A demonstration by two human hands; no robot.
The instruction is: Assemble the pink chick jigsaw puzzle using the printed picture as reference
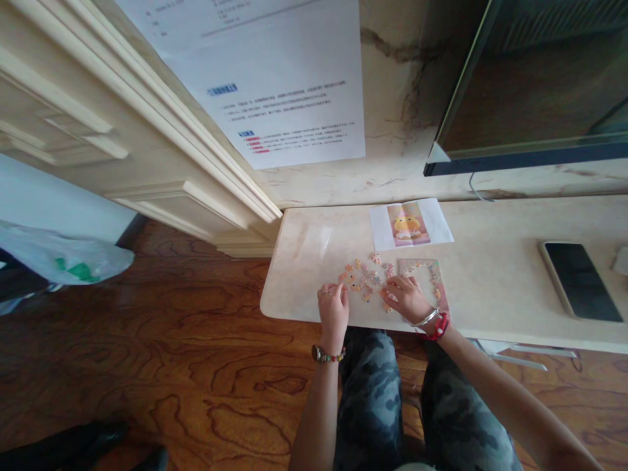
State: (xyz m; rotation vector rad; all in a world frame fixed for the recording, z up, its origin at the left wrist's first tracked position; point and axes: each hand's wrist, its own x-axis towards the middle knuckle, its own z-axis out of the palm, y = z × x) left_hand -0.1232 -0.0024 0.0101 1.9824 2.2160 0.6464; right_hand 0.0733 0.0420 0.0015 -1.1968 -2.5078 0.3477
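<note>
- Grey-and-black camouflage cloth trousers (370,392) lie nearest the camera, covering your legs below the near edge of the pale cream, stone-like counter (301,268).
- Small, flat, multicoloured puzzle-like pieces (364,277) lie loose between your hands, toward the counter's left end and its rounded near-left corner.
- Your left hand (333,302) has its fingers bent together at the left of the pile; you may be pinching a piece, but I cannot tell.
- Your right hand (406,296) curls fingers-down at the pile's right side; whether a piece is between its fingertips is hidden.
- Some pieces lie close to the near edge, so a careless sweep of either hand could tip them onto the glossy brown wooden floor (235,366).
- Your shiny silver bangle (426,318) and red woven-looking band (440,327) hang by the near end of the thin, mottled, angular border (436,280); if they snag it as you pull back, it could shift or come apart.
- Pieces this small and thin could stick to your skin or slide under your palm.
- Behind them, a creased white paper sheet with a yellow figure (409,224) lies toward the far edge; being light, it could slip if brushed.
</note>
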